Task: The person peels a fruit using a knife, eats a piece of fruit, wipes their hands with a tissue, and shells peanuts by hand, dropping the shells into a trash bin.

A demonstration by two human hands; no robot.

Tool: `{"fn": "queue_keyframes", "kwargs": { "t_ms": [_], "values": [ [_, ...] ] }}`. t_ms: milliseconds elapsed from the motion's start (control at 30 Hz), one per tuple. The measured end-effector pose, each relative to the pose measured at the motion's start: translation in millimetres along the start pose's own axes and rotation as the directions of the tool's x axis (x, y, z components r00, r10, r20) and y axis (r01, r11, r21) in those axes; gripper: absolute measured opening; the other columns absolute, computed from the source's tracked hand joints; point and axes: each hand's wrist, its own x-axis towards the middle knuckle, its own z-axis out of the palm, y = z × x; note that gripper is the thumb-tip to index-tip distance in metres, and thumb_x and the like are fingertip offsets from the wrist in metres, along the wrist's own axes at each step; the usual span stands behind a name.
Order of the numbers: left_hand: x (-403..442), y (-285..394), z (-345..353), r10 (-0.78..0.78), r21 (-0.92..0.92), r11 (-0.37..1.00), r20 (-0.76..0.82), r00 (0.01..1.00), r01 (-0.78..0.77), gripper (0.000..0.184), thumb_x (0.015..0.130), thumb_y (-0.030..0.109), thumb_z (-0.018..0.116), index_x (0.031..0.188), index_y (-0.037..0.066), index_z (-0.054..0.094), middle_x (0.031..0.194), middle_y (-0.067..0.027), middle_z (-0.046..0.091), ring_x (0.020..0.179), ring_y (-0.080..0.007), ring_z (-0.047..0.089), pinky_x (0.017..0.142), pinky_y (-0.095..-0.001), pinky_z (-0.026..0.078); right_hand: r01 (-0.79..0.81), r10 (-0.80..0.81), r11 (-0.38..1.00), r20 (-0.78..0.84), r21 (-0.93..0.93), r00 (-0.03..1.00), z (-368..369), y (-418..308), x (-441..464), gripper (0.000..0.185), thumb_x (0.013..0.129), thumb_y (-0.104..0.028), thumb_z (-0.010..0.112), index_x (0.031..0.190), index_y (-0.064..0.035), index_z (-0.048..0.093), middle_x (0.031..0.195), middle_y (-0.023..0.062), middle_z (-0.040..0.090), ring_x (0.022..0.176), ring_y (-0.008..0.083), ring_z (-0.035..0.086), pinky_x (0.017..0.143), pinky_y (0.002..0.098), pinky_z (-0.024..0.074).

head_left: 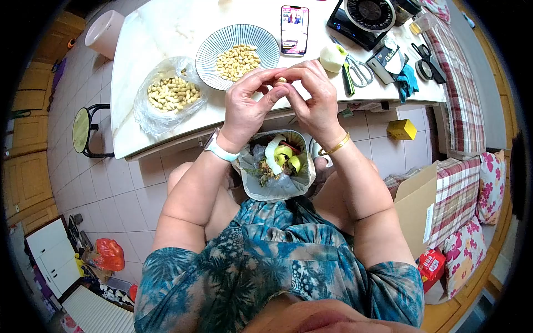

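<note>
My left hand (248,106) and my right hand (315,95) meet above the table's front edge, fingertips pinched together on a small peanut (281,81). Just beyond them is a striped plate (205,49) with a heap of shelled peanut kernels (237,62). To the left, a clear plastic bag (145,117) lies open around many unshelled peanuts (173,94). Below my hands, between my knees, stands a lined trash bin (272,194) with green peels (284,155) and other scraps inside.
A lit phone (294,30) stands beyond the plate. Right of it are a peeled pale fruit (333,57), a green-handled knife (348,77), scissors (362,72), a black cooktop (363,22) and a teal cloth (407,81). A stool (81,130) is on the floor at left.
</note>
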Motion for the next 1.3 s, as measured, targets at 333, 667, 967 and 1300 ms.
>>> {"fn": "queue_keyframes", "kwargs": {
  "t_ms": [333,667,967,1300],
  "values": [
    [6.1,-1.5,-5.9,-0.184,-0.073,0.98,0.044,0.982,0.187,0.032,0.092,0.019,0.076,0.117,-0.001,0.071,0.102,-0.0066,0.073,0.087,-0.0101,0.067,0.077,-0.0221,0.055,0.096,-0.091,0.986,0.048,-0.135,0.995,2.5,15.6,2.8,0.017,0.079,-0.005,0.075,0.094,-0.0042,0.067,0.088,0.0088,0.064,0.085,0.0286,0.06,0.076,0.0388,0.0491],
    [5.7,-5.7,-11.2,-0.361,-0.27,0.891,0.063,0.93,0.364,0.041,0.098,0.016,0.068,0.135,-0.001,0.06,0.108,-0.0048,0.073,0.09,-0.0073,0.066,0.078,-0.0223,0.053,0.094,-0.074,0.975,0.102,-0.201,0.992,3.5,17.5,1.4,0.018,0.079,-0.008,0.077,0.095,-0.0071,0.069,0.089,0.0062,0.062,0.087,0.0271,0.06,0.075,0.0392,0.0494],
    [2.4,-4.5,-9.6,-0.183,-0.079,0.979,0.089,0.979,0.19,0.041,0.096,0.013,0.071,0.133,-0.001,0.062,0.112,-0.0058,0.073,0.094,-0.0104,0.068,0.083,-0.0239,0.054,0.169,-0.138,0.952,0.136,-0.254,0.981,0.1,18.8,1.7,0.022,0.078,-0.006,0.076,0.097,-0.0054,0.066,0.092,0.0074,0.062,0.088,0.0289,0.059,0.076,0.0396,0.0489],
    [1.6,5.0,-10.0,0.038,0.082,0.996,0.099,0.994,-0.046,0.036,0.089,0.009,0.077,0.123,0.0,0.07,0.105,-0.0065,0.075,0.087,-0.0117,0.069,0.079,-0.0257,0.057,0.131,-0.115,0.982,0.117,-0.136,0.986,-9.9,-0.2,1.8,0.02,0.079,-0.002,0.074,0.096,-0.003,0.063,0.094,0.0099,0.062,0.091,0.0303,0.059,0.081,0.0397,0.0489]
  ]
}}
